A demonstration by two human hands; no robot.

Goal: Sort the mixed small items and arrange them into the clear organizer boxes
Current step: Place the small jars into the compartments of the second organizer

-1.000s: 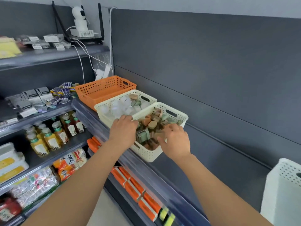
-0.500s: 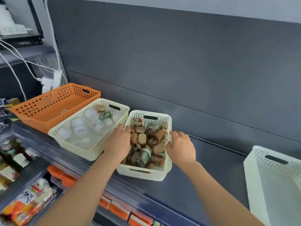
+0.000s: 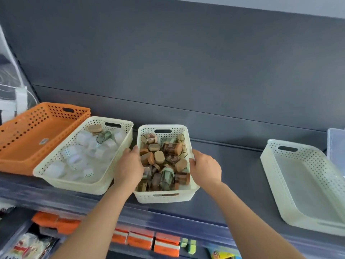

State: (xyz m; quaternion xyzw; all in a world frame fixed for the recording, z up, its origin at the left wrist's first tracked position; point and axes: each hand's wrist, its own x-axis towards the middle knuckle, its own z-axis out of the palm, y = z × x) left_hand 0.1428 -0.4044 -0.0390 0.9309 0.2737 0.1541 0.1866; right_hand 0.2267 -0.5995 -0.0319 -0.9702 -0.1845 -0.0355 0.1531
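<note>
A cream perforated basket (image 3: 164,198) stands on the dark shelf, full of several small cork-lidded jars (image 3: 160,157) in brown and green. My left hand (image 3: 128,167) grips its left rim and my right hand (image 3: 205,169) grips its right rim. To its left a second cream basket (image 3: 74,182) holds several white round containers (image 3: 82,157), plus a cork-lidded jar and a green jar at its far end.
An empty orange basket (image 3: 28,161) sits at the far left. An empty cream basket (image 3: 280,202) lies at the right, with a clear box edge (image 3: 336,146) behind it. The dark shelf (image 3: 233,174) backs onto a grey wall. Orange packs (image 3: 164,245) fill the shelf below.
The view has swung right and down, bringing the empty cream basket fully into sight. Both hands stay on the jar basket's rims, which now sits squarer to the shelf edge.
</note>
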